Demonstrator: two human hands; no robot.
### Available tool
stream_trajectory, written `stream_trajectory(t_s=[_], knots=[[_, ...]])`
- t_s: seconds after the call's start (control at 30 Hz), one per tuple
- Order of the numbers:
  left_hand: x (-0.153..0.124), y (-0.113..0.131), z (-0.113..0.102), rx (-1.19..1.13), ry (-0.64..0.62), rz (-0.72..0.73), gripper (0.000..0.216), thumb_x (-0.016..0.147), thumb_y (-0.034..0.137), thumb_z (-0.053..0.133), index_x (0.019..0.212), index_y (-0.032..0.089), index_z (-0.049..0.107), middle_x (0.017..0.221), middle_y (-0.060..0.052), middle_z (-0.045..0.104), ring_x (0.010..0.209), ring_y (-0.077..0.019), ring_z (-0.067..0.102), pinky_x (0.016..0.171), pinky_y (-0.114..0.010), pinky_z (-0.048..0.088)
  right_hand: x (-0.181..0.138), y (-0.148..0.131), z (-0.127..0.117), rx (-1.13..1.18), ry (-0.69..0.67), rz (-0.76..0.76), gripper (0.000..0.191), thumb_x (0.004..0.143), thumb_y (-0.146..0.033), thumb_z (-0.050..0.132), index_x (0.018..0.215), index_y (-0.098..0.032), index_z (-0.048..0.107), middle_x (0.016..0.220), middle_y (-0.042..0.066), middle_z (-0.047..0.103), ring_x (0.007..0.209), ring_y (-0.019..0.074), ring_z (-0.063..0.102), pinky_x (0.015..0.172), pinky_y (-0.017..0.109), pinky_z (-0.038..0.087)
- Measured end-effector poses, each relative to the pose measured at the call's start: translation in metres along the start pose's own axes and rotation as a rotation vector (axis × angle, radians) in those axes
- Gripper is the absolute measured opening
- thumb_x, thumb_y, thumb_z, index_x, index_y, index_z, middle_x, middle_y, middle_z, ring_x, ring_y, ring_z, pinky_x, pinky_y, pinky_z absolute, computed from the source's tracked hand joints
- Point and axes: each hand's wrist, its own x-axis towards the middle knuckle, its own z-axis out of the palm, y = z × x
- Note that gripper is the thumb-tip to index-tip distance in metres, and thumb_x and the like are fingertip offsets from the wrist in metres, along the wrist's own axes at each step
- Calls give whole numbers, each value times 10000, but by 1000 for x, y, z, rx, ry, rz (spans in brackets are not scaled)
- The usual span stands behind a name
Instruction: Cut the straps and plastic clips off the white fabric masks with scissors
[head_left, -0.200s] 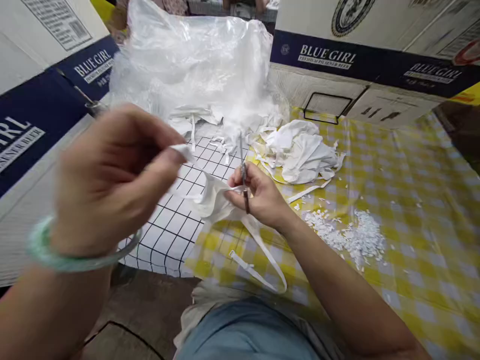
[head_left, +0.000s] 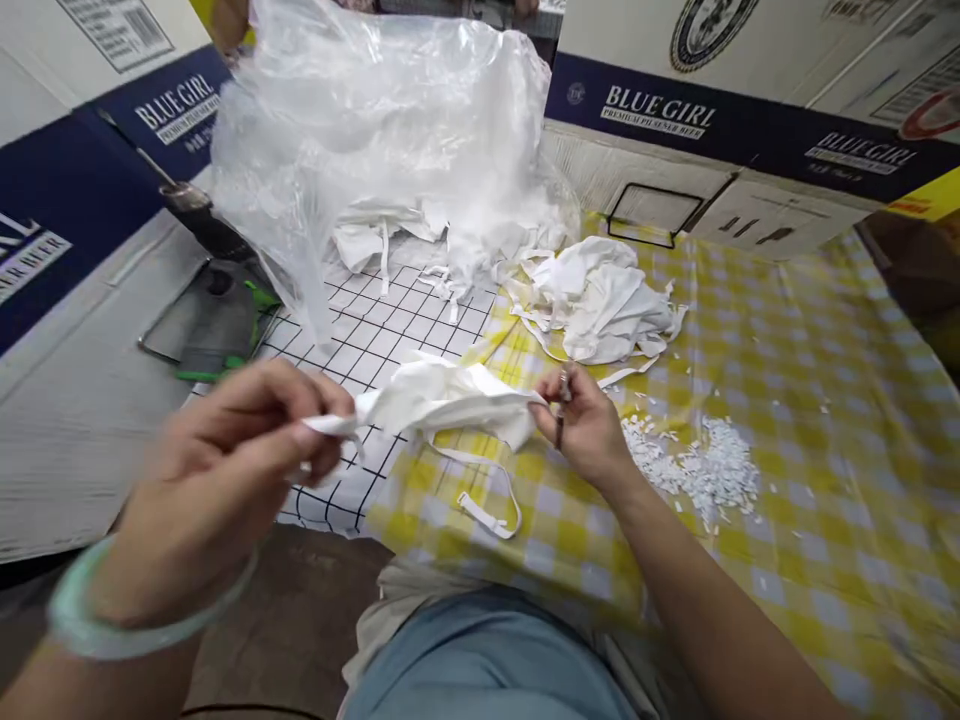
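My left hand pinches one end of a white fabric piece with thumb and fingers. A pale green bangle sits on that wrist. My right hand grips the other end of the fabric and also holds small thread snips. The fabric is stretched between both hands above the table. A white elastic strap hangs from it and loops onto the yellow checked tablecloth.
A pile of white fabric pieces lies beyond my right hand, with small white trimmings to its right. A clear plastic bag stands behind on a grid-patterned sheet. Blue Girl cardboard boxes wall the table. A dark device lies left.
My left hand has dropped lower and moved away from the camera. The right hand shifted right and slightly down, and the fabric now stretches flatter between them. The dark device on the left became visible.
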Motion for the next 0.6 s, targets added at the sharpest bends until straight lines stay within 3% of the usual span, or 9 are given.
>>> stream_trajectory(t_s=[0.1, 0.17, 0.27, 0.37, 0.47, 0.6], knots=[[-23, -40, -2, -79, -135, -278, 170, 810, 209, 691, 701, 161, 570, 744, -51, 638, 661, -140, 584, 537, -213, 489, -34, 6, -22, -160, -46, 104, 236, 773, -197, 662, 908, -243, 475, 988, 15, 623, 949, 179, 593, 882, 328, 444], [-34, -54, 2, -155, -129, -379, 196, 816, 252, 689, 704, 163, 555, 779, -55, 643, 687, -132, 552, 565, -204, 478, -45, -2, -18, -148, -92, 80, 259, 793, -197, 670, 925, -253, 454, 1113, 31, 643, 1081, 196, 587, 967, 358, 422], [-41, -49, 9, -241, -134, -391, 208, 785, 265, 707, 706, 159, 545, 867, -55, 652, 653, -100, 485, 593, -202, 449, -42, -16, 22, -37, -187, -65, 288, 803, -211, 700, 950, -255, 456, 1210, 44, 638, 1161, 194, 571, 1024, 368, 408], [-45, -32, 13, -294, -211, -384, 246, 732, 297, 747, 689, 156, 550, 789, -54, 638, 620, -105, 458, 552, -203, 399, -25, -20, 75, 27, -303, -176, 325, 775, -179, 704, 1045, -241, 533, 1214, 59, 638, 1257, 209, 515, 1077, 375, 381], [-50, -27, 8, -349, -256, -424, 302, 739, 357, 743, 662, 152, 536, 678, -34, 602, 562, -93, 429, 520, -200, 358, -7, -15, 106, 98, -326, -149, 246, 744, -134, 639, 965, -216, 567, 1037, 43, 658, 1113, 201, 588, 988, 353, 448], [-50, -45, 0, -249, -261, -561, 238, 886, 364, 626, 779, 154, 591, 740, -25, 631, 532, -69, 458, 527, -194, 378, 3, -18, 96, 183, -313, -87, 191, 724, -141, 610, 900, -197, 561, 923, 15, 619, 850, 150, 589, 821, 299, 478]])
